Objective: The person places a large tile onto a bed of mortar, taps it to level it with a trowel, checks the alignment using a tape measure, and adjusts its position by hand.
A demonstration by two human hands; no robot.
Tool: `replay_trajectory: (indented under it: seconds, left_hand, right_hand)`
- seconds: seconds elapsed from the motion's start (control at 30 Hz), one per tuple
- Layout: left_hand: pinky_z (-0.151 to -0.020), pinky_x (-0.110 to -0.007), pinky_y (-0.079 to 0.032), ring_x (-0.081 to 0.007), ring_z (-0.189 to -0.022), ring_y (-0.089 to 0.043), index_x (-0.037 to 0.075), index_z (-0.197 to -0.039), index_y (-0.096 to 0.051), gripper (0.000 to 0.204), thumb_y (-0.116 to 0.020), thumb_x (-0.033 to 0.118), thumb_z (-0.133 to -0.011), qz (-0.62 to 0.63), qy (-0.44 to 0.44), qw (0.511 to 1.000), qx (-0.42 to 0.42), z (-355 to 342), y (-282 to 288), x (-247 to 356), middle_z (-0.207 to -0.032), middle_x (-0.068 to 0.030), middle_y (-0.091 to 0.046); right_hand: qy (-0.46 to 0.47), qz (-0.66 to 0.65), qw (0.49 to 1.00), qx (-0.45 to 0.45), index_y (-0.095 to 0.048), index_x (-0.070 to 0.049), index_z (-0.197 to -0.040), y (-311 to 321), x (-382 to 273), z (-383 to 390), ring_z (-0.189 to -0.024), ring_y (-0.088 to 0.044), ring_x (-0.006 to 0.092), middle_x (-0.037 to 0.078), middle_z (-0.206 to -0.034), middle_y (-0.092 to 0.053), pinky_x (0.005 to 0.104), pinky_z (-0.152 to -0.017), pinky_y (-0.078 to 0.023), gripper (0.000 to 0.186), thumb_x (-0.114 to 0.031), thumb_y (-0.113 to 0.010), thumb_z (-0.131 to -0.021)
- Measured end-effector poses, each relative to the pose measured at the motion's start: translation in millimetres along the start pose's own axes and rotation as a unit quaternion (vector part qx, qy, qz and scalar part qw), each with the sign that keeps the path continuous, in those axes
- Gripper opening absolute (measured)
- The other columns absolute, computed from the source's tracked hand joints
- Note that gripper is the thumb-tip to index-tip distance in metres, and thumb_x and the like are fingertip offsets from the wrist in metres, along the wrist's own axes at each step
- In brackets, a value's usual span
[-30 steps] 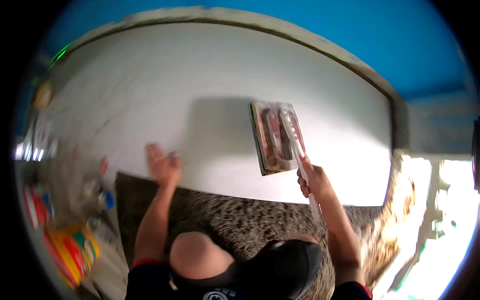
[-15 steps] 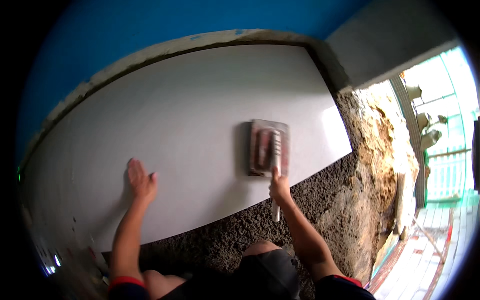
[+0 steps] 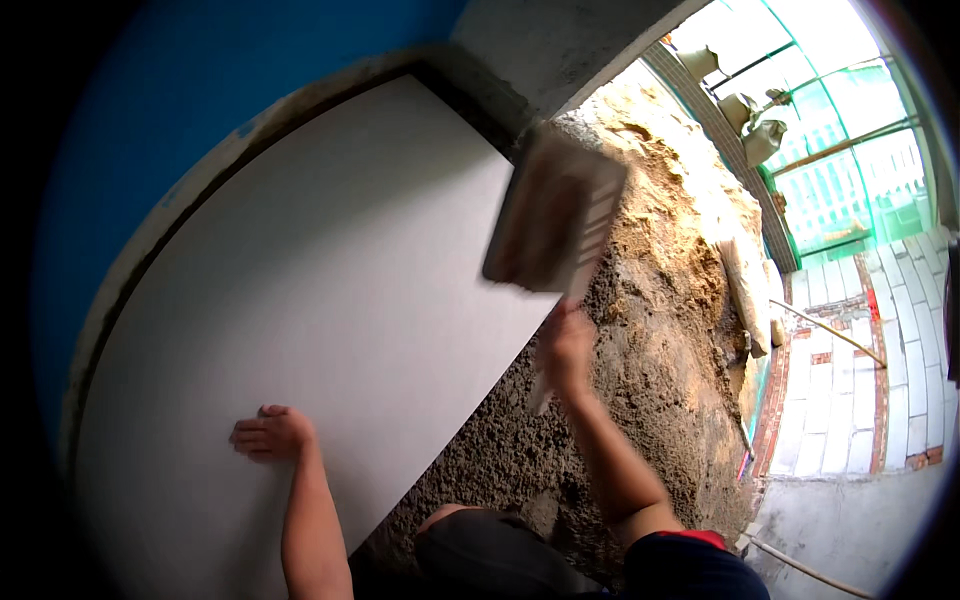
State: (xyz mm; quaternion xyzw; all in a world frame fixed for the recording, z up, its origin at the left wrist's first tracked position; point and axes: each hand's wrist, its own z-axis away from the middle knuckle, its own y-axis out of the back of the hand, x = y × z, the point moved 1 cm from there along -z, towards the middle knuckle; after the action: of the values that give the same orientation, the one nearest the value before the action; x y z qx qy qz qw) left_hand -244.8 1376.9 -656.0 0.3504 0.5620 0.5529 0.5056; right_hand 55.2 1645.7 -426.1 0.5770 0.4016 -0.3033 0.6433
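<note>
A large pale grey tile (image 3: 330,280) lies over a bed of dark, crumbly mortar (image 3: 505,425). My left hand (image 3: 280,434) is at the tile's near left part, fingers stretched out and pointing left; whether the whole palm touches cannot be made out. My right hand (image 3: 568,350) grips the pale handle of a tile beater (image 3: 550,215), a rectangular paddle with a brownish, smeared face. The beater appears over the tile's right corner, blurred by motion. Whether it touches the tile is unclear.
Along the tile's far left side runs a blue wall (image 3: 200,130) with a rough lower edge. A grey concrete wall (image 3: 560,50) meets it. To the right are heaped sand (image 3: 660,170), a pale block wall (image 3: 840,370), a thin pole (image 3: 830,333) and green netting (image 3: 820,130).
My view has turned right, so the tile sits further left. The beater has moved from over the tile's middle right to its right corner, tilted. My left hand's fingers now point left.
</note>
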Motion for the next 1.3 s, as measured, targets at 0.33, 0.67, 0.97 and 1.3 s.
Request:
replay_trajectory:
  seconds: [0.33,0.67,0.97,1.3]
  left_hand:
    - [-0.123,-0.053,-0.011,-0.0384,-0.156,-0.008,-0.003,-0.16,-0.016,0.077,-0.024,0.049,-0.103,0.014,0.037,0.999,0.023,-6,-2,16,-0.168,-0.0227,-0.011]
    - [-0.122,-0.055,-0.015,-0.0406,-0.155,-0.013,-0.002,-0.159,-0.019,0.077,-0.027,0.05,-0.104,0.016,0.057,0.996,0.072,-23,2,45,-0.167,-0.026,-0.013]
    - [-0.121,-0.057,-0.017,-0.0417,-0.155,-0.015,-0.003,-0.158,-0.02,0.074,-0.031,0.045,-0.103,0.004,-0.019,0.997,0.068,-22,17,52,-0.167,-0.0264,-0.012]
    - [-0.124,-0.054,-0.013,-0.0392,-0.156,-0.01,-0.003,-0.159,-0.018,0.074,-0.032,0.043,-0.103,0.026,-0.085,0.993,0.074,-24,19,53,-0.168,-0.0234,-0.01]
  right_hand:
    - [-0.216,-0.027,0.952,-0.217,-0.049,-0.015,-0.073,46,-46,-101,-0.043,-0.041,0.0077,-0.003,-0.056,-0.045,0.027,-0.037,-0.036,0.057,-0.064,-0.045,-0.102]
    - [-0.352,0.162,0.906,-0.17,-0.048,-0.011,-0.075,-120,34,-105,-0.04,-0.044,0.0147,0.0,-0.054,-0.045,0.0342,-0.038,-0.038,0.062,-0.067,-0.041,-0.101]
    - [-0.05,-0.079,0.989,-0.114,-0.041,-0.016,-0.067,-50,-115,-256,-0.036,-0.038,0.01,-0.004,-0.051,-0.04,0.0284,-0.034,-0.034,0.061,-0.066,-0.04,-0.102]
    - [-0.223,0.027,0.942,-0.25,-0.054,-0.011,-0.081,-221,-81,-314,-0.042,-0.041,0.0149,0.0,-0.053,-0.042,0.0338,-0.041,-0.039,0.057,-0.065,-0.05,-0.099]
